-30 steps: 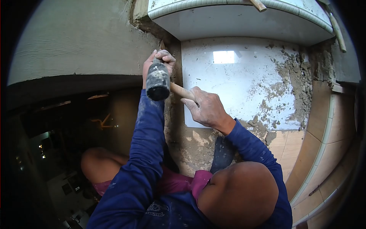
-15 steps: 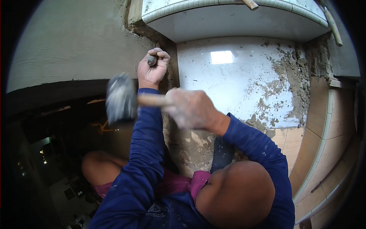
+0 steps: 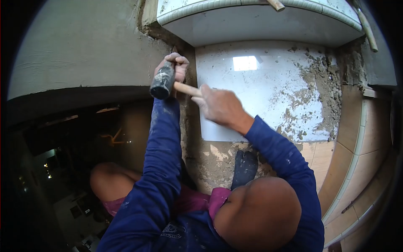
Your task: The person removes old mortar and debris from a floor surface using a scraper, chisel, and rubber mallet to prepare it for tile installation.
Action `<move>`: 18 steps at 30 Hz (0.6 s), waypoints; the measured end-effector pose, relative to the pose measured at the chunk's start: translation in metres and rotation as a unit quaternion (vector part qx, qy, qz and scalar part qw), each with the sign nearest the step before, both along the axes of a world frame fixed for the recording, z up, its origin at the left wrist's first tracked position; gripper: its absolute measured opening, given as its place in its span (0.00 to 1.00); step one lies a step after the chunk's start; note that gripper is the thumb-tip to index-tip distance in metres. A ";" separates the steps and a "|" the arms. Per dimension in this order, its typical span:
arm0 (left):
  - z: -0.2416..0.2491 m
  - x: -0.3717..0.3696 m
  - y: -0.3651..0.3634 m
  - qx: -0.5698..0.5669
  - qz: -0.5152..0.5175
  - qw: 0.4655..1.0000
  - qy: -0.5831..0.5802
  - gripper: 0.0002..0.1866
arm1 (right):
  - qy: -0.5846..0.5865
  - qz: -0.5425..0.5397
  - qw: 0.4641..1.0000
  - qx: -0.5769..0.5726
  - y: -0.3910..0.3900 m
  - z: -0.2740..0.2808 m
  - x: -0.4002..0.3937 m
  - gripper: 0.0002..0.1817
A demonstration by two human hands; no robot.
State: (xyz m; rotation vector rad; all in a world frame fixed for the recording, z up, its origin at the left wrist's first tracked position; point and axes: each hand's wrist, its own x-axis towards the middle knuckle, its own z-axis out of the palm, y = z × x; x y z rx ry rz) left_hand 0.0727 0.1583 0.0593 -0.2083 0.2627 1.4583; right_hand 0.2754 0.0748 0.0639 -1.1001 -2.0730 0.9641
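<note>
My left hand [image 3: 181, 70] is wrapped round a chisel [image 3: 174, 49], whose tip points into the gap at the wall's edge. Most of the chisel is hidden by my fingers and the hammer. In my right hand [image 3: 221, 107] is the wooden handle of a club hammer [image 3: 162, 80] with a dark, dusty head. The hammer head overlaps my left hand, right at the chisel's struck end. Grey dust coats the fingers of both hands.
A large white tile [image 3: 235, 96] lies to the right, with broken mortar rubble [image 3: 325, 88] along its far side. A tiled ledge [image 3: 260, 23] stands ahead. The grey plastered wall [image 3: 84, 46] is at left; a wooden handle [image 3: 367, 31] rests at upper right.
The hammer has swung forward and up in view, from over my left forearm to the chisel's end. My left hand stays in place round the chisel.
</note>
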 end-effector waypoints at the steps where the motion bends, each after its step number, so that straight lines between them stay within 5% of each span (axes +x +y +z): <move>1: -0.004 -0.003 0.001 -0.015 -0.010 0.999 -0.029 0.03 | 0.022 0.007 1.000 0.016 -0.004 0.011 0.003 0.15; 2: 0.003 -0.005 0.001 -0.054 -0.036 0.997 -0.046 0.03 | 0.043 0.014 0.999 0.023 -0.013 0.017 0.003 0.15; 3: 0.005 -0.003 0.000 -0.060 -0.033 0.997 -0.038 0.03 | 0.110 0.024 0.979 0.171 -0.018 0.019 -0.003 0.16; 6: 0.004 -0.004 -0.003 -0.042 -0.029 0.998 -0.039 0.03 | 0.270 0.068 0.929 0.245 -0.016 0.020 0.001 0.15; 8: 0.014 0.009 -0.009 -0.028 0.033 0.999 -0.012 0.04 | -0.039 -0.010 0.998 -0.053 0.006 0.007 -0.003 0.16; 14: 0.004 -0.006 -0.003 -0.048 -0.014 0.997 -0.054 0.03 | 0.217 0.063 0.945 0.236 -0.014 0.044 -0.001 0.15; 16: 0.007 0.000 -0.005 -0.035 0.023 0.998 -0.043 0.03 | -0.014 0.029 0.981 0.189 0.003 0.007 -0.004 0.16; 17: 0.008 0.003 -0.006 -0.026 0.044 0.998 -0.037 0.03 | -0.034 -0.012 0.999 0.014 0.016 0.000 -0.004 0.17; 18: 0.010 0.004 -0.006 -0.024 0.035 0.998 -0.039 0.04 | -0.003 -0.010 0.999 0.034 0.013 -0.001 -0.004 0.18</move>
